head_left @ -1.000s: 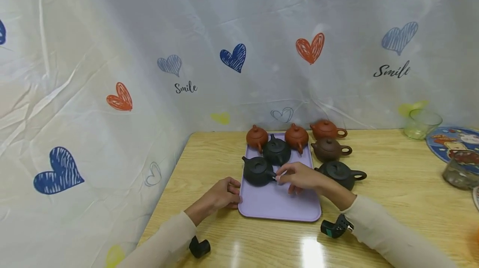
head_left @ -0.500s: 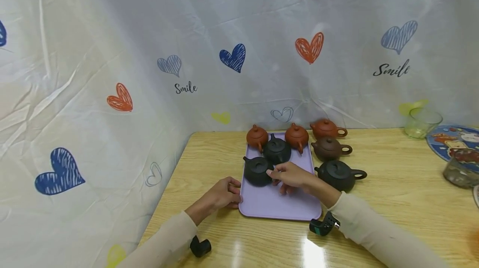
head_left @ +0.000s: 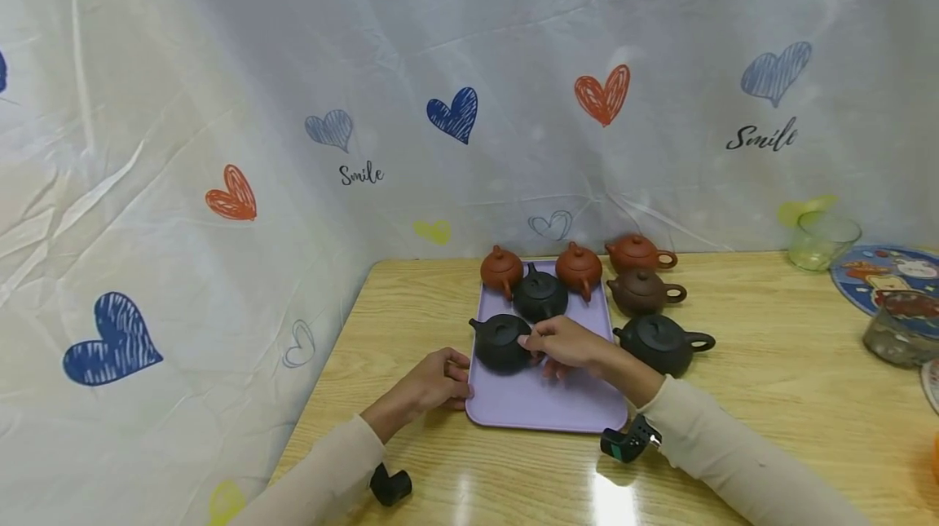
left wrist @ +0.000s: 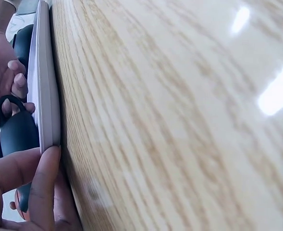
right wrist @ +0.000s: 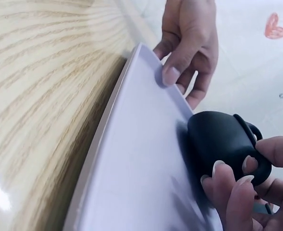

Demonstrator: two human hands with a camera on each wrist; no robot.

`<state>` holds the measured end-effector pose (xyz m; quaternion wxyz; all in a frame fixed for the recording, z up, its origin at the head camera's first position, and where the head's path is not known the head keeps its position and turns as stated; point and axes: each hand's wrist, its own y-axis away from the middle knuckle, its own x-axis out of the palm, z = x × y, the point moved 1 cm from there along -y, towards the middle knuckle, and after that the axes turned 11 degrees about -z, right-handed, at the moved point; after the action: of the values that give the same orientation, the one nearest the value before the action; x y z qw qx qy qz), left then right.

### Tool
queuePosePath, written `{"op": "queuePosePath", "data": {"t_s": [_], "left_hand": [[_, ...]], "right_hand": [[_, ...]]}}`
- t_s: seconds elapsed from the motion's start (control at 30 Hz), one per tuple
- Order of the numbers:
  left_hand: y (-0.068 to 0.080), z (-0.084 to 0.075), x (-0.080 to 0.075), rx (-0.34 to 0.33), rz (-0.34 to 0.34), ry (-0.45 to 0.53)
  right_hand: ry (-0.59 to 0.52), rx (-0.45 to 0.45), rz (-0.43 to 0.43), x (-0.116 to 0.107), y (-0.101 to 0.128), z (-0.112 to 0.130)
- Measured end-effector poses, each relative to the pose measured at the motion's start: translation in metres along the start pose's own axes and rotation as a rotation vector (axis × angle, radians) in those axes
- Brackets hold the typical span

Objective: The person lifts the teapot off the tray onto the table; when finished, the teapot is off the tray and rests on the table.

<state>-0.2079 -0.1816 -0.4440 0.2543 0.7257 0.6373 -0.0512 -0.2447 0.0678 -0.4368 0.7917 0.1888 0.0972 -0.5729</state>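
A lavender tray (head_left: 546,404) lies on the wooden table (head_left: 770,395). At its back stand two red teapots (head_left: 502,269) (head_left: 579,267) and a black teapot (head_left: 540,296). In front of these sits a second black teapot (head_left: 495,342) (right wrist: 218,139), spout pointing left. My right hand (head_left: 534,343) (right wrist: 237,168) pinches this pot by its handle. My left hand (head_left: 449,377) (right wrist: 187,53) grips the tray's left rim (left wrist: 45,86), thumb (left wrist: 40,187) on top and fingers curled beneath.
Right of the tray a red-brown teapot (head_left: 637,253), a dark brown teapot (head_left: 644,291) and a black teapot (head_left: 663,342) stand in a row. A green glass (head_left: 825,240), a patterned plate (head_left: 883,277) and a glass bowl (head_left: 898,337) sit far right. A heart-printed sheet closes the back and left.
My right hand has slid the front black teapot a little to the left across the tray. The left hand stays on the rim.
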Motion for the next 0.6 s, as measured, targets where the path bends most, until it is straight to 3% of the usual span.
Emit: {"op": "queuePosePath", "data": {"t_s": [0.27, 0.6], "left_hand": [[0.000, 0.000, 0.000, 0.001, 0.001, -0.009], [-0.001, 0.001, 0.000, 0.003, -0.012, -0.030]], "right_hand": [[0.009, -0.023, 0.037, -0.005, 0.010, 0.007], [0.002, -0.075, 0.095, -0.028, 0.028, 0.005]]}}
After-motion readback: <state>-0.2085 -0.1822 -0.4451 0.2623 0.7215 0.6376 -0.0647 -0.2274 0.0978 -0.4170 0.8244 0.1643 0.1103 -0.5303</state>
